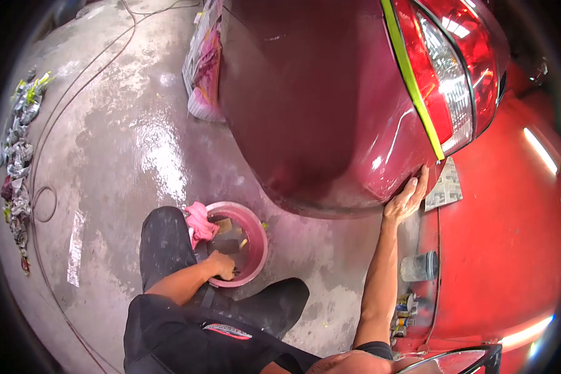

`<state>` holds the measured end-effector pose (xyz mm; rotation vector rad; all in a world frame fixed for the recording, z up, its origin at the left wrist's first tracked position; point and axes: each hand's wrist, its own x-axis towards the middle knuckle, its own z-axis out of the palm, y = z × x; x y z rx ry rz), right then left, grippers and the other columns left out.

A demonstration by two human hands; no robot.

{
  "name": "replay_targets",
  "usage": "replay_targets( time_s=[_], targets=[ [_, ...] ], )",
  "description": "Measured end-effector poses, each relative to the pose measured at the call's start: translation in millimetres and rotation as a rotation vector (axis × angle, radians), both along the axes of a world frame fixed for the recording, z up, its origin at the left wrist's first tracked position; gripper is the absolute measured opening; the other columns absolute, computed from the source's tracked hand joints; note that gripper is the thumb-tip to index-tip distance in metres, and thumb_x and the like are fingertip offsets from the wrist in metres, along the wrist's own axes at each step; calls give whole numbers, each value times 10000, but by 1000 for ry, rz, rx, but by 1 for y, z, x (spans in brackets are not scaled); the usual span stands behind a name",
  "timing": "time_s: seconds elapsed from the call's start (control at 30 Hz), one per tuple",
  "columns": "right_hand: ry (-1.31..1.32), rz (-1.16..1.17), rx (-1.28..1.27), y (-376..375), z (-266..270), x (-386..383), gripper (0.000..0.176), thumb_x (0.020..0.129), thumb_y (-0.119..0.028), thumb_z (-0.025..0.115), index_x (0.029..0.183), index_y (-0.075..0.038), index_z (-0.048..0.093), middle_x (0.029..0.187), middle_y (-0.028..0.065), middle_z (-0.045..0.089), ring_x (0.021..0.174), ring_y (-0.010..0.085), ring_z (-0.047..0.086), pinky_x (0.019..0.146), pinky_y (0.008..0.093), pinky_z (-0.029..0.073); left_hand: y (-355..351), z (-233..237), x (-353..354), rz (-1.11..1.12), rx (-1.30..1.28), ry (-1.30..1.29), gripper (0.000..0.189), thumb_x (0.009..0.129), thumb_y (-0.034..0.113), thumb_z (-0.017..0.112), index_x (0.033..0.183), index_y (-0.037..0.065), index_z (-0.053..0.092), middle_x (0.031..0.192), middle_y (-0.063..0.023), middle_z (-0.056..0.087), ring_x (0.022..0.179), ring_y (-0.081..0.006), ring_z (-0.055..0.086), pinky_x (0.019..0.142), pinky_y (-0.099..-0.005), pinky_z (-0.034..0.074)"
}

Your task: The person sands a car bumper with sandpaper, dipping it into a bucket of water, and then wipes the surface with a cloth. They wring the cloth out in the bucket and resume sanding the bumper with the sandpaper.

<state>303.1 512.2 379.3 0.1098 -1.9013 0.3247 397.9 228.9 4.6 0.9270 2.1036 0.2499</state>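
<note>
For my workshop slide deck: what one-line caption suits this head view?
Left hand reaches into a pink bucket while right hand rests on the maroon bumper beside the taillight.

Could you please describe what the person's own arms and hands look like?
The left hand and the right hand are bare, with no gloves and no watch or rings that I can see. Short dark sleeves leave both forearms uncovered.

trousers (168, 243): black, pale flecks and dust, 7 o'clock | top (162, 340): black, 6 o'clock | patch (227, 330): narrow red-and-white strip on top's edge | sleeve (374, 350): short, dark, right arm, 5 o'clock | left hand (223, 267), right hand (408, 196): bare, forearms uncovered
</note>
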Motion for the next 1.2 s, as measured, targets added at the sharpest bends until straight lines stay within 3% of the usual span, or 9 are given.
replay_targets(
  time_s=[0.23, 0.3, 0.43, 0.5, 0.6, 0.73, 1.03, 1.1, 1.2],
  targets=[
    [-2, -1, 5, 5, -2, -2, 570, 1022, -422, 363, 1358, 13, 515, 1412, 211, 493, 1324, 365, 443, 1101, 465, 337, -9, 38, -4, 241, 338, 199, 455, 901, 321, 409, 1297, 237, 615, 1229, -142, 634, 1136, -350, 588, 987, -543, 395],
    [-5, -14, 0, 6, -2, -3, 592, 1022, -443, 341, 1363, 10, 513, 1415, 211, 490, 1325, 366, 442, 1101, 464, 339, -20, 51, -10, 177, 454, 219, 346, 910, 325, 489, 1054, 113, 722, 1241, -141, 615, 1183, -333, 544, 890, -531, 431],
    [-1, 12, -3, 2, -2, -3, 615, 1019, -464, 329, 1366, 10, 509, 1418, 215, 485, 1328, 365, 439, 1102, 464, 337, -20, 39, -18, 106, 147, 223, 279, 828, 232, 636, 1089, 192, 726, 1277, -58, 614, 1261, -335, 500, 961, -546, 433],
    [-18, -10, -20, 3, -2, -2, 610, 1018, -455, 341, 1369, 15, 503, 1417, 213, 487, 1328, 364, 439, 1103, 461, 336, -19, 29, 0, 91, 210, 621, 386, 799, 262, 677, 1174, 176, 702, 1151, -72, 683, 1219, -328, 547, 956, -611, 428],
    [-18, -19, 1, 7, -2, -3, 604, 1017, -449, 349, 1374, 15, 498, 1415, 207, 492, 1328, 360, 441, 1105, 456, 335, 6, -1, -9, -331, -67, -76, 388, 850, 173, 579, 1225, 160, 680, 1281, -73, 642, 1191, -288, 602, 934, -471, 510],
    [-11, -17, -9, 6, -2, -2, 596, 1018, -433, 356, 1376, 24, 490, 1393, 201, 516, 1300, 356, 472, 1095, 455, 351, 5, -26, 0, -223, -20, 19, 323, 886, 212, 550, 1148, 127, 720, 1236, -68, 669, 1157, -287, 625, 896, -430, 534],
    [-59, 35, -90, 5, -2, -4, 672, 1017, -511, 358, 1391, 38, 462, 1425, 209, 475, 1337, 338, 432, 1110, 447, 346, -27, 60, -8, 240, 241, 72, 328, 926, 231, 519, 1131, 58, 708, 976, -155, 729, 947, -329, 705, 759, -443, 567],
    [-45, 213, -221, 4, -4, -8, 683, 1015, -513, 366, 1413, 39, 427, 1463, 212, 426, 1366, 337, 400, 1135, 447, 328, -26, 60, -13, 581, 316, -410, 347, 881, 119, 505, 1161, 12, 680, 1148, -210, 669, 938, -338, 703, 696, -419, 582],
    [-91, 156, -190, 3, -2, -2, 676, 1017, -495, 370, 1422, 45, 405, 1479, 227, 392, 1380, 343, 379, 1149, 450, 318, -22, 56, -10, 452, 287, -359, 369, 858, 85, 512, 1180, -6, 665, 1404, -245, 418, 1044, -347, 667, 779, -437, 577]
  ],
)
